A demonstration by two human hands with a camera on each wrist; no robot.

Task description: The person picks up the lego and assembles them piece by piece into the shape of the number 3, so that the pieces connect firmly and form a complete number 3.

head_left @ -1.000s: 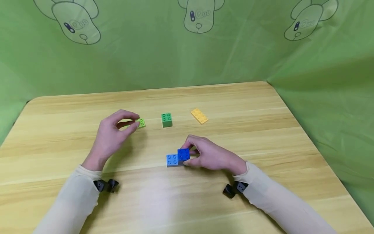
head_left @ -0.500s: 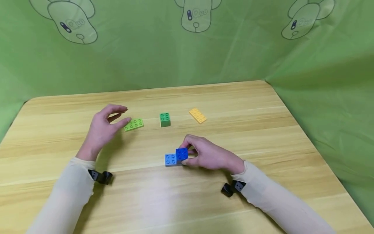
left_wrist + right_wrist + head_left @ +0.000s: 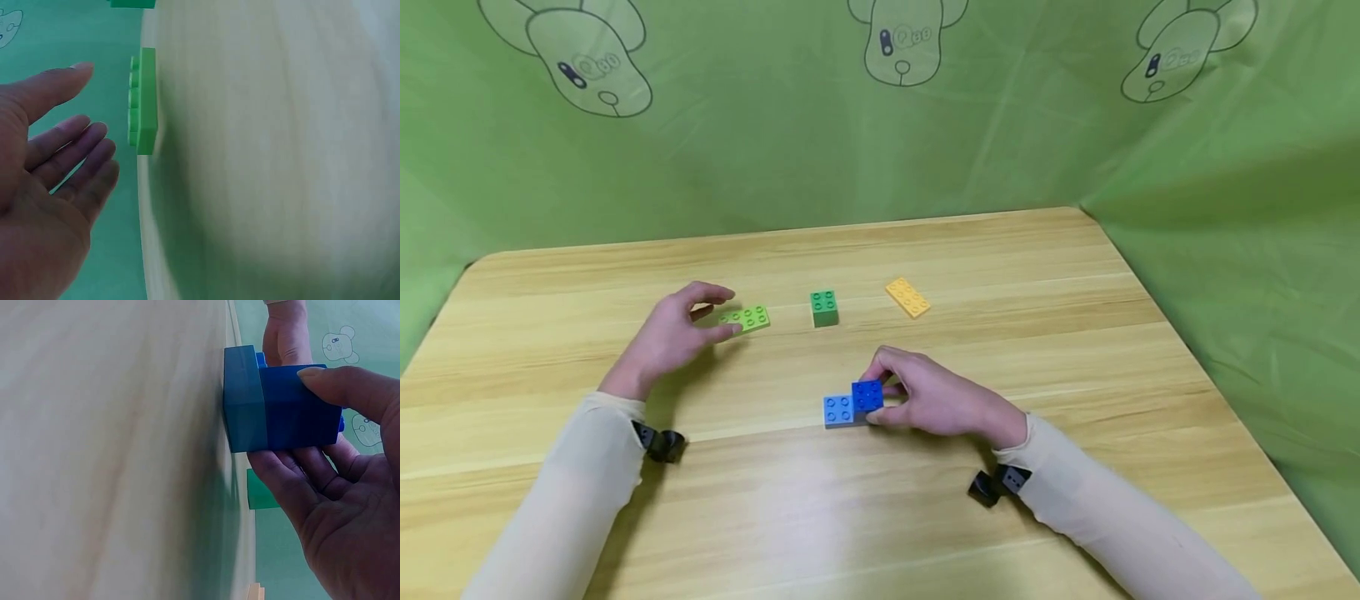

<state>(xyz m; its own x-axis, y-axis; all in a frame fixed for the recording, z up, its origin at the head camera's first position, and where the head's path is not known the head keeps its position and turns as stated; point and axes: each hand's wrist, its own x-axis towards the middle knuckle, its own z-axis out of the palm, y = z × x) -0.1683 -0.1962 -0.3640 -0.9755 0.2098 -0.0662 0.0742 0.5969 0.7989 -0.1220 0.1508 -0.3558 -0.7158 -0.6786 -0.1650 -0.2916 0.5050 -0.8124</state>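
My right hand [image 3: 932, 393] pinches a dark blue square building brick [image 3: 867, 395] between thumb and fingers. That brick sits on the right end of a flat light blue brick [image 3: 838, 411]; in the right wrist view the dark blue brick [image 3: 300, 409] and light blue brick [image 3: 245, 400] are joined face to face. Over to the left, my left hand [image 3: 670, 337] holds its thumb and fingers apart above a lime green flat brick [image 3: 748, 317]. The left wrist view shows a gap between the left hand [image 3: 56, 150] and the studs of the lime brick [image 3: 147, 103].
A green square brick [image 3: 824, 308] stands behind the blue pair on the wooden table [image 3: 760, 517]. Farther right lies a flat yellow-orange brick [image 3: 908, 297], set at an angle. Green cloth [image 3: 760, 142] hangs along the back and sides.
My left hand first drew back leftward from the lime brick, uncovering it, then lowered slightly towards it. My right hand keeps its grip on the dark blue brick, nearly still.
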